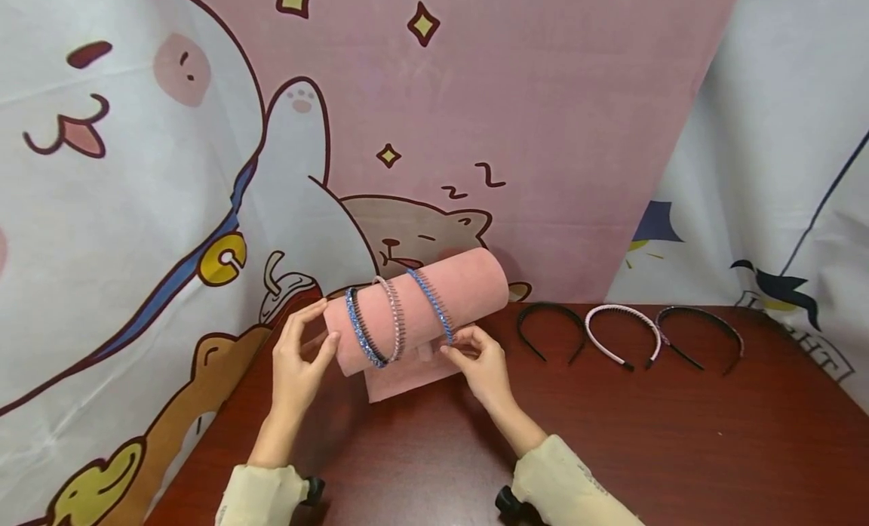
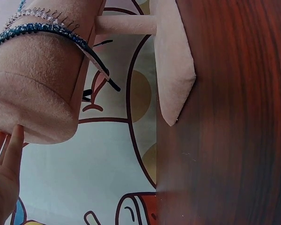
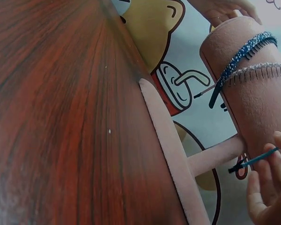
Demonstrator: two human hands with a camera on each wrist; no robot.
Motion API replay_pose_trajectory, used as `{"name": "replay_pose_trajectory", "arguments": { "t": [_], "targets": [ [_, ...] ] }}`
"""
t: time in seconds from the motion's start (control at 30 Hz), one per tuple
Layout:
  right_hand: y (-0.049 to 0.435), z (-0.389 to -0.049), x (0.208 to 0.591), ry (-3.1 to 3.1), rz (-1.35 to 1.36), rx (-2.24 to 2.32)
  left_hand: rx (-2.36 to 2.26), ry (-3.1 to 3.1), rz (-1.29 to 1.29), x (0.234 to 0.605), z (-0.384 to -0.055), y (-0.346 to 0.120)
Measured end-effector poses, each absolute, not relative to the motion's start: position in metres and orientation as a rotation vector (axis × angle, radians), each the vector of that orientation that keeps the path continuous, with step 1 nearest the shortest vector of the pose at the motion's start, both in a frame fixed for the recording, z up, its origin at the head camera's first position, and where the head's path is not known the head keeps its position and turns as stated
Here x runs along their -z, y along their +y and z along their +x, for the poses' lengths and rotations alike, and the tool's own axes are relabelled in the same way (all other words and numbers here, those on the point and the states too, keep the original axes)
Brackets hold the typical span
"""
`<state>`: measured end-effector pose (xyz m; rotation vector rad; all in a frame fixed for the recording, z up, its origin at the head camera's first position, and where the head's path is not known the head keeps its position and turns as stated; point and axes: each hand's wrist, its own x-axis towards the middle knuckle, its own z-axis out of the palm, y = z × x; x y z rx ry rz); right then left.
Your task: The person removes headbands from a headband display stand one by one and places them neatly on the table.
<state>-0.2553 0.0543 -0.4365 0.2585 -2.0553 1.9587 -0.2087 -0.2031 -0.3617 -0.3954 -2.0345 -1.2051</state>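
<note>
A pink plush headband stand (image 1: 475,284) has a thick horizontal roll on a post above a flat base (image 1: 390,388). Three toothed headbands sit around the roll: a glittery blue one (image 1: 357,326) near the left end, a pale beaded one (image 1: 397,318) beside it, and a slimmer blue headband (image 1: 432,299) further right. My left hand (image 1: 295,367) steadies the roll's left end, its extended fingers (image 2: 13,150) resting against it in the left wrist view. With thumb and fingertips, my right hand (image 1: 485,367) pinches the lower end of the slimmer blue headband.
On the dark red wooden table (image 1: 645,435) to the right lie a black headband (image 1: 551,306), a light pink one (image 1: 621,310) and a dark one with a glittery side (image 1: 702,312). A cartoon-printed cloth (image 1: 543,96) hangs close behind the stand and along the left.
</note>
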Motion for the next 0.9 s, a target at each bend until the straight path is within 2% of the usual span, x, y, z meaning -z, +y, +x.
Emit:
{"name": "replay_pose_trajectory", "arguments": {
  "t": [0.4, 0.73, 0.9],
  "targets": [
    [0.067, -0.262, 0.437, -1.779, 0.19, -1.995, 1.201, -2.041, -0.385, 0.363, -0.209, -0.204],
    [0.08, -0.25, 0.408, -1.796, 0.176, -1.883, 1.2, -2.037, -0.388, 0.362, -0.209, -0.204],
    [0.086, -0.253, 0.408, -1.771, 0.17, -1.89, 1.205, -2.037, -0.391, 0.362, -0.209, -0.204]
  ]
}}
